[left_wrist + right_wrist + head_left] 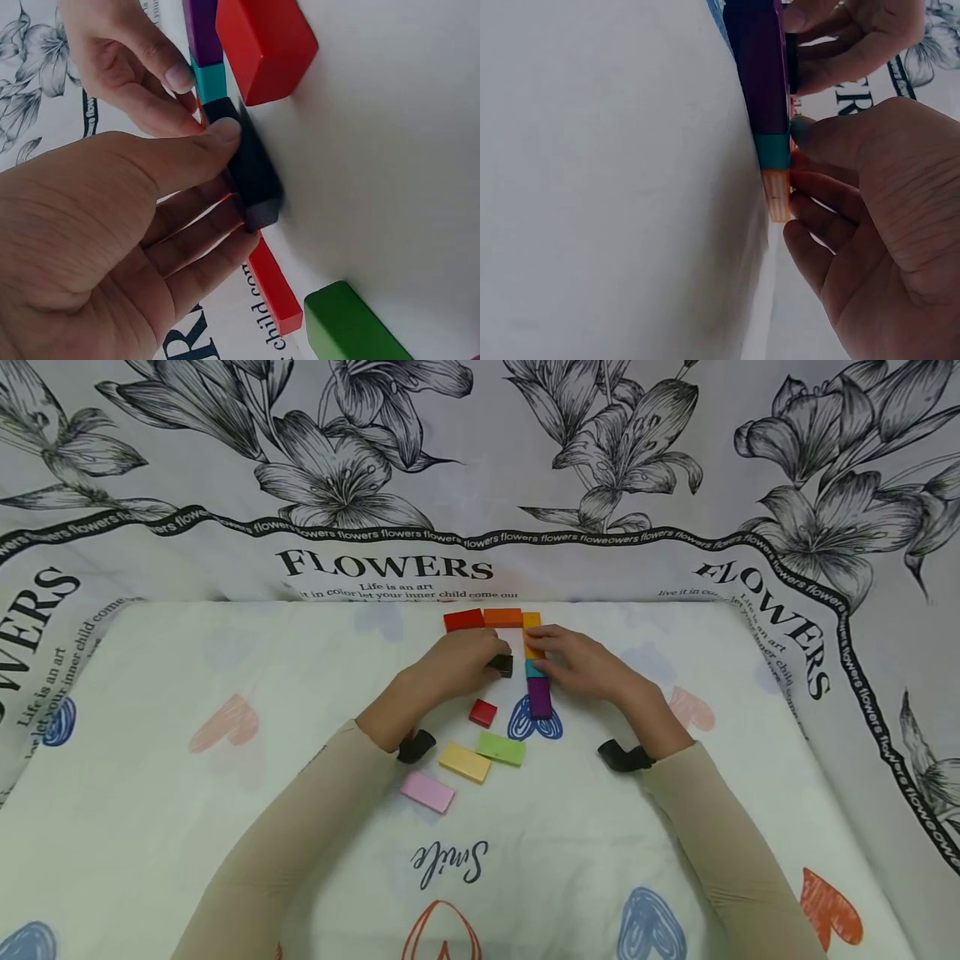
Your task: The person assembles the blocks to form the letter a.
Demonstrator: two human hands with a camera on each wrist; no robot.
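Observation:
My left hand (pixel 468 658) pinches a black block (pixel 247 169) between thumb and fingers, inside the corner of a bent row. Red (pixel 463 620) and orange (pixel 502 617) blocks form the row's far side. Down its right side come a yellow-orange block (pixel 532 647), a small teal block (pixel 535 669) and a purple block (pixel 539 699). From the right, my right hand (pixel 588 664) touches the yellow-orange block with its fingers, the thumb at the teal one. A dark green block (pixel 349 322), seen in the left wrist view, is hidden in the head view.
Nearer my body lie loose blocks: a small red one (pixel 483 712), a light green one (pixel 501 748), a pale yellow one (pixel 465 762) and a pink one (pixel 427 791). A white printed cloth (pixel 570 827) covers the table, whose far edge runs just behind the row.

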